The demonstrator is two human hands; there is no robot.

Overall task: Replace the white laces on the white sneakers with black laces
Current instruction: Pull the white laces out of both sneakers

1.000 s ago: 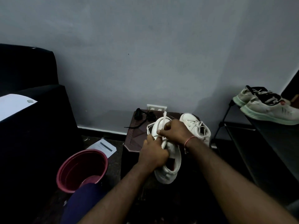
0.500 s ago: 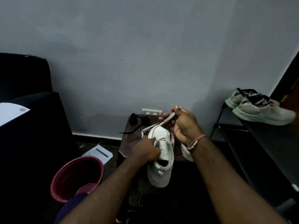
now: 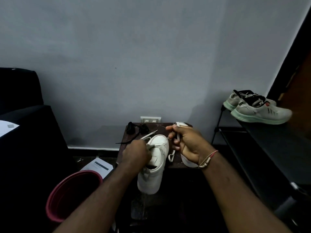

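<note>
White sneaker (image 3: 159, 153) overhangs the table's (image 3: 159, 127) near edge, heel toward the person, toe toward the wall. Left hand (image 3: 134, 155) grips its upper; right hand (image 3: 190, 147) curls round white lace (image 3: 177, 136). Black laces (image 3: 136, 130) lie beyond.

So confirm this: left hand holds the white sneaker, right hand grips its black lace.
Wrong on colour: the head view shows the right hand gripping a white lace; the black laces lie on the table behind. The left hand does hold the white sneaker.
</note>
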